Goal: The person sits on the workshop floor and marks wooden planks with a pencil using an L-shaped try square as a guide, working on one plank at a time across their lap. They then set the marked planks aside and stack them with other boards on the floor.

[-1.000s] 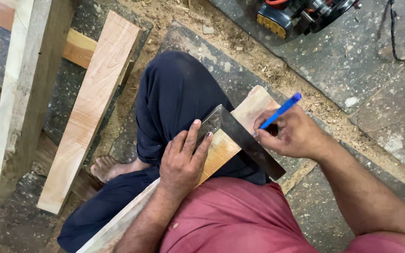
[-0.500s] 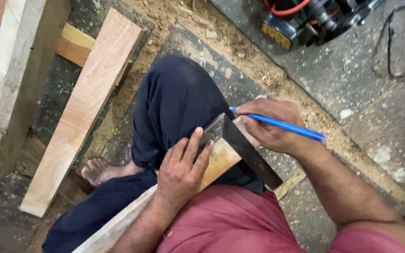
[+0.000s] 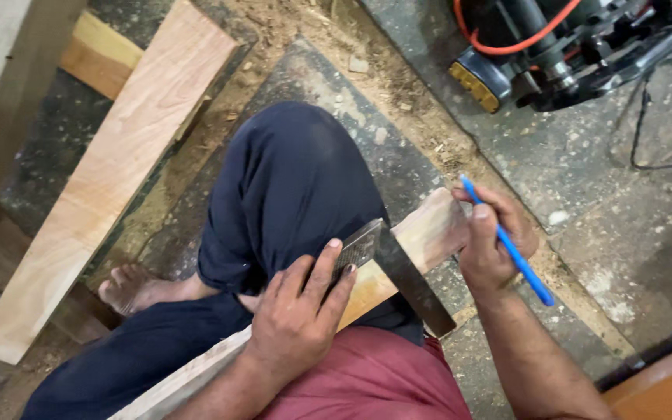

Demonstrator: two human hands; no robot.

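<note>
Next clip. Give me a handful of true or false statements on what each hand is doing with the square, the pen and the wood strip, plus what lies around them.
1. The left hand presses a metal square onto a wood strip. True.
2. The right hand holds a red pencil. False: it holds a blue pen.
3. The strip lies flat on the floor. False: it rests across the person's lap, over the dark trousers.
4. A power tool with an orange cable sits on the floor at upper right. True.
5. A wide plank lies on the floor to the left. True.
6. The person wears shoes. False: a bare foot shows.
</note>
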